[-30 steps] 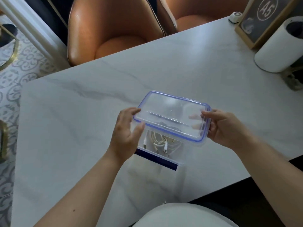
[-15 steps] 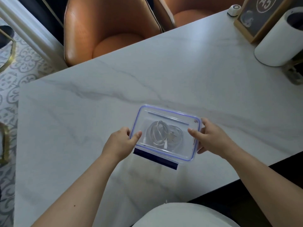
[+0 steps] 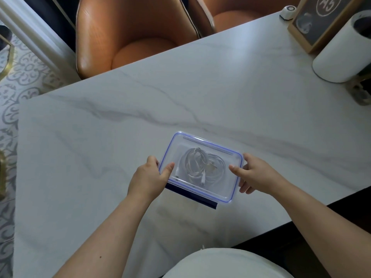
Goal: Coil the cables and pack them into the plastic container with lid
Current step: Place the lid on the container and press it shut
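I see the white marble table [image 3: 140, 117] filling most of the head view, with two orange chairs [image 3: 128, 35] pushed to its far edge. At the far right corner stand a white cylinder [image 3: 341, 51] and a framed sign [image 3: 319, 19]. Near the table's near edge sits the plastic container [image 3: 200, 189], its clear blue-rimmed lid [image 3: 226, 155] lying flat on top. My left hand [image 3: 146, 177] grips the lid's left end, thumb on top. My right hand [image 3: 257, 173] rests against the right end, fingers loosely spread. Inside, through the lid, lie the coiled white cables [image 3: 200, 165].
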